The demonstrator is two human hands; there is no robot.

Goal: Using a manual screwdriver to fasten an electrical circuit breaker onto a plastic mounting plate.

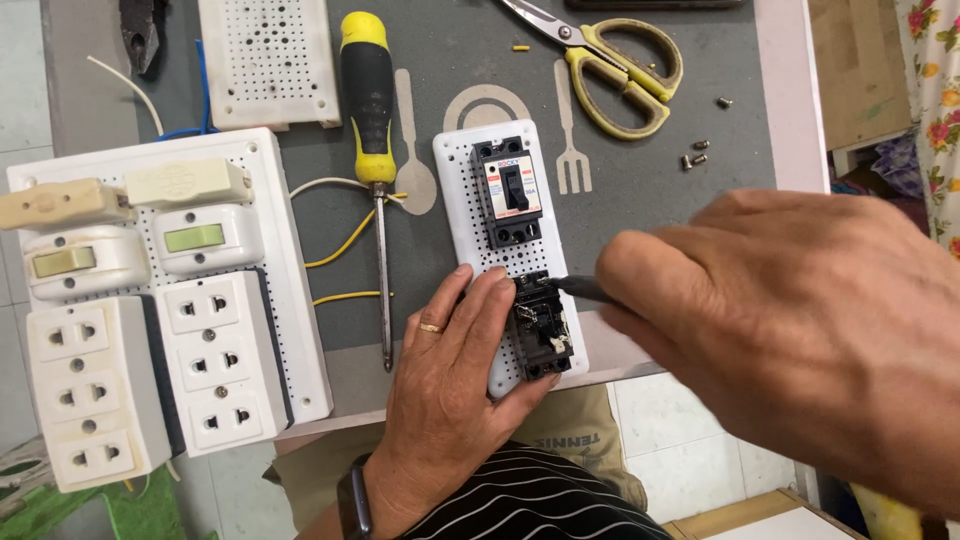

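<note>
Small white board point(462, 215) at table edge point(640, 365): left hand point(450, 390) lies flat, pinning lower black breaker point(541, 328); right hand point(790, 330) grips dark tool point(580, 289) at its top; risk: tip slipping toward the left fingers point(492, 300).

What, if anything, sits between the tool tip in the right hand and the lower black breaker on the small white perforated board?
Nothing visible does. The right hand brings a dark tool tip straight to the lower black breaker; the left hand steadies it from the other side.
</note>
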